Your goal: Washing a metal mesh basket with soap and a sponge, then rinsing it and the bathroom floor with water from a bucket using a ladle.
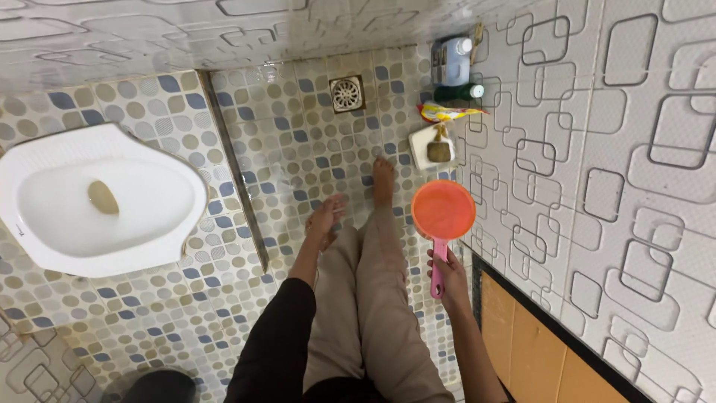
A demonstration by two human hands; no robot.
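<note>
The person stands barefoot on the tiled floor [313,142], looking straight down at their own legs. The right hand [446,277] has its fingers wrapped tight around the pink handle of an orange dipper [443,210]. The handle runs up out of the fist, and the round orange bowl sits just beyond the fingertips, held level above the floor and close to the patterned wall [597,186] on that side. I cannot tell whether there is water in it.

The left hand [325,219] hangs loose in front of the left leg, holding nothing; its fingers are slightly apart and relaxed, pointing away from the body towards the floor. The right foot [383,179] shows just past those fingertips, a little to their right.

Further out from the right hand's fingers, beyond the dipper bowl, a white soap dish [431,145] with a brownish lump in it rests on the floor against the wall. Beyond that lie a yellow packet [447,112], a green bottle [461,92] on its side and a pale blue jug [451,60] in the corner. A square metal floor drain [347,93] is set in the tiles, well ahead of the left fingers. Far off to the left of both hands, on a raised step, is a white squat toilet [97,200].
</note>
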